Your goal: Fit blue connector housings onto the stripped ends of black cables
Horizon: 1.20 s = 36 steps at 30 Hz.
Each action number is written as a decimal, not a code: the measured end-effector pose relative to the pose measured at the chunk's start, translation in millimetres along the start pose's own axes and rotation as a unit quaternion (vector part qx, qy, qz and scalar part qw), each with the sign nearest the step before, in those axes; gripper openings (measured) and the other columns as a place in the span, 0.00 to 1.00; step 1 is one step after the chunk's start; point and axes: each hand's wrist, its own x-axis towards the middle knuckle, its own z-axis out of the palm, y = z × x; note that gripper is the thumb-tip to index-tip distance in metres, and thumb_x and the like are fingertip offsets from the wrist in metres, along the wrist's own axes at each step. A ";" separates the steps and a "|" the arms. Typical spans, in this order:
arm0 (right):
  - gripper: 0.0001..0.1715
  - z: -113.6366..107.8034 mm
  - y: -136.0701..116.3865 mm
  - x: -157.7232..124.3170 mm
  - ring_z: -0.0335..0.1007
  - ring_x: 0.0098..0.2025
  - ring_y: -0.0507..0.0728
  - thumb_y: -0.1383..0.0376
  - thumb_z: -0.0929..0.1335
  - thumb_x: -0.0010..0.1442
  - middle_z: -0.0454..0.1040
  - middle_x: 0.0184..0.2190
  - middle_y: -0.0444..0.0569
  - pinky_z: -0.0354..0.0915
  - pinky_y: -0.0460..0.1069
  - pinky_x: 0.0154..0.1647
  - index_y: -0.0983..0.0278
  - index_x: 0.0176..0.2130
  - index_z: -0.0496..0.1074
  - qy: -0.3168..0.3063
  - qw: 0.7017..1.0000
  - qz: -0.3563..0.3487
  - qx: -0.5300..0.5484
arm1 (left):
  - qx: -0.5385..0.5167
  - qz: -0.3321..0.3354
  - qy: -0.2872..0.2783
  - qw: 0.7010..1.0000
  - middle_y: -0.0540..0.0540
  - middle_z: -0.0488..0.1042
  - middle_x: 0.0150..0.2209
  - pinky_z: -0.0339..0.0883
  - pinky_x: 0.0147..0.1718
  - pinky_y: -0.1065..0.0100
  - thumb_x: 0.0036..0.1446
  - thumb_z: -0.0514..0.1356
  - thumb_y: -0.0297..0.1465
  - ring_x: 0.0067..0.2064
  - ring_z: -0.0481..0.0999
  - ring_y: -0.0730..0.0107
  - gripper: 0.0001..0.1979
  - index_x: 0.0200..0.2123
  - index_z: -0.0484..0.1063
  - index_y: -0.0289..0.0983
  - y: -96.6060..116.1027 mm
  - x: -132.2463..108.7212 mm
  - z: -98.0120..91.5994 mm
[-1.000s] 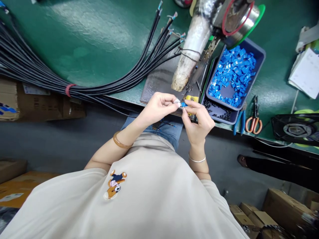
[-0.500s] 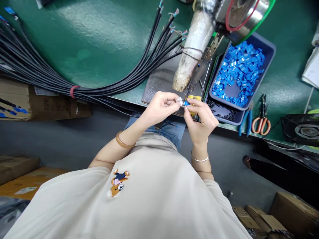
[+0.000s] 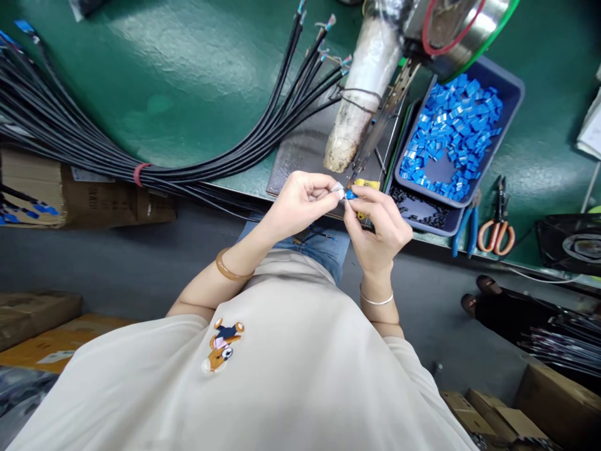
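Over the bench edge, my left hand (image 3: 305, 202) is closed in a pinch, with a white covering on a fingertip. What it pinches is too small to make out. Facing it, my right hand (image 3: 379, 227) grips a small blue connector (image 3: 350, 195) between thumb and fingers. The two hands nearly meet at this piece. Just beyond them hangs a white wrapped tube (image 3: 361, 94) with a stained tip, beside a thin metal bracket (image 3: 382, 122). A yellow piece (image 3: 367, 184) sits right behind my right fingers.
Bundled black cables (image 3: 211, 168) lie across the green bench (image 3: 188, 75) to the left. On the right are a bin (image 3: 511, 103) of blue connectors, a lower tray (image 3: 453, 222) of small black parts, blue-handled pliers (image 3: 466, 228) and orange-handled cutters (image 3: 496, 235). Another person's feet (image 3: 479, 294) show at right.
My hands keep almost the same pose around the blue connector. At the right, the other person's legs have shifted, and both feet now show. The view has moved slightly.
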 end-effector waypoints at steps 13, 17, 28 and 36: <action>0.05 -8.0 -3.0 -11.3 0.79 0.41 0.52 0.71 0.69 0.59 0.81 0.38 0.45 0.75 0.48 0.40 0.61 0.34 0.70 -0.016 0.998 0.049 0.034 | 0.000 -0.050 -0.055 0.997 0.55 0.53 0.19 0.41 0.21 0.73 0.58 0.58 0.31 0.22 0.49 0.82 0.10 0.26 0.69 0.33 0.7 -9.2 1.3; 0.03 -17.9 -2.9 -10.7 0.80 0.34 0.52 0.67 0.69 0.61 0.80 0.35 0.43 0.75 0.47 0.32 0.61 0.35 0.68 0.050 0.975 0.176 0.123 | 0.052 -0.055 -0.148 0.986 0.56 0.56 0.17 0.45 0.22 0.73 0.58 0.58 0.31 0.21 0.52 0.82 0.10 0.26 0.72 0.33 -4.4 -21.9 0.6; 0.09 -53.4 33.2 -3.9 0.65 0.14 0.47 0.63 0.67 0.55 0.71 0.19 0.37 0.62 0.41 0.14 0.61 0.30 0.61 0.322 0.903 0.199 0.205 | 0.202 0.040 0.108 0.973 0.45 0.80 0.35 0.70 0.34 0.70 0.59 0.61 0.37 0.34 0.77 0.71 0.11 0.35 0.79 0.36 -27.9 -50.9 -31.6; 0.16 -69.1 -5.3 3.8 0.57 0.10 0.48 0.55 0.69 0.55 0.66 0.15 0.35 0.49 0.43 0.08 0.58 0.30 0.58 0.226 0.939 0.155 0.206 | 0.356 0.136 0.269 0.885 0.40 0.76 0.40 0.63 0.53 0.54 0.55 0.63 0.40 0.52 0.71 0.51 0.09 0.34 0.75 0.41 -34.3 22.2 -103.9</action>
